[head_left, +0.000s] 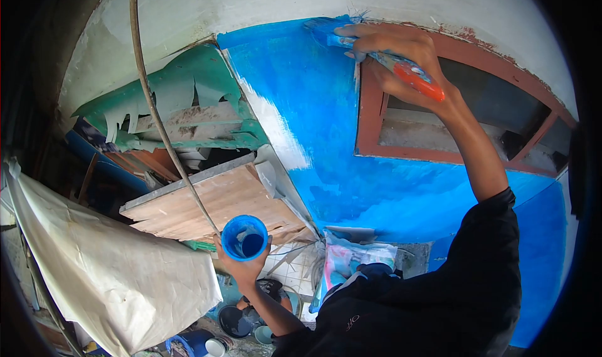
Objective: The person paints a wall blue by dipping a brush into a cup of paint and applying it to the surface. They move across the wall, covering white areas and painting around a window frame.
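Observation:
My right hand (411,53) is closed around a paintbrush (419,81) with a paint-smeared orange-red handle. Its blue bristles press against the wall (301,74) at the upper edge of the blue paint, left of a reddish-brown window frame (370,125). Lower down, my left hand (246,272) grips a blue paint cup (227,239). Dark blue paint shows inside the cup, which is held well away from the wall. White streaks remain visible within the blue area near the wall's left edge.
A long thin cable or hose (150,100) runs down to the cup. Torn green sheeting (219,87) and a wooden board (213,197) are at left, above a pale tarp (125,275). Below are buckets (191,343), a printed sack (357,256) and part of another person (274,291).

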`<state>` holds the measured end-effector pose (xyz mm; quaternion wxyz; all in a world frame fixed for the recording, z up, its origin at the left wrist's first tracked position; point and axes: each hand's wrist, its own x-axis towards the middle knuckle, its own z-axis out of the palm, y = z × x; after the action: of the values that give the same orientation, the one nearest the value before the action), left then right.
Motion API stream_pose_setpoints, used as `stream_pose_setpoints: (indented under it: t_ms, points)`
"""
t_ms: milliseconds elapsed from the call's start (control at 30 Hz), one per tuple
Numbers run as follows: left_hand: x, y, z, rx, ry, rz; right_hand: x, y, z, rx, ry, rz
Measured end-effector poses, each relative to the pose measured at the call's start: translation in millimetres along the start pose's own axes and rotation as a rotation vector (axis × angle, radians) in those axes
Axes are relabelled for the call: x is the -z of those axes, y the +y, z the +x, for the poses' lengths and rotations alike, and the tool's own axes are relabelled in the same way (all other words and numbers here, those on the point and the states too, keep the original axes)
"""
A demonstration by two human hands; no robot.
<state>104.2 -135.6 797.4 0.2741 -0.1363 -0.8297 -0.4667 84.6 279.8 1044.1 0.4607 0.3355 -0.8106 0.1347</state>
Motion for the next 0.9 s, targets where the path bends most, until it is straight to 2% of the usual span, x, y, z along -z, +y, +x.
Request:
stream_pose_setpoints:
  t_ms: [333,533,600,700,833,900]
  points:
    - [4.8,-5.6,0.3,-0.017,0.005,0.020,29.8,-6.0,-15.3,-0.019,-0.023,-0.061]
    - [3.1,3.8,1.7,0.018,0.007,-0.063,36.9,-22.4,-21.7,-0.111,0.011,-0.037]
    - [4.1,7.9,1.1,-0.003,-0.030,-0.090,38.6,-25.5,-27.7,-0.206,0.046,-0.094]
    - [2.9,0.0,-2.4,-0.021,-0.038,-0.023,38.7,-37.4,-31.1,-0.138,0.116,-0.119]
    - [-6.1,11.0,-1.7,0.021,0.011,-0.108,28.9,-61.7,-32.8,-0.100,0.058,-0.095]
    - [-7.2,13.5,-1.8,-0.023,0.014,-0.106,20.7,-62.2,-32.2,-0.095,0.055,-0.049]
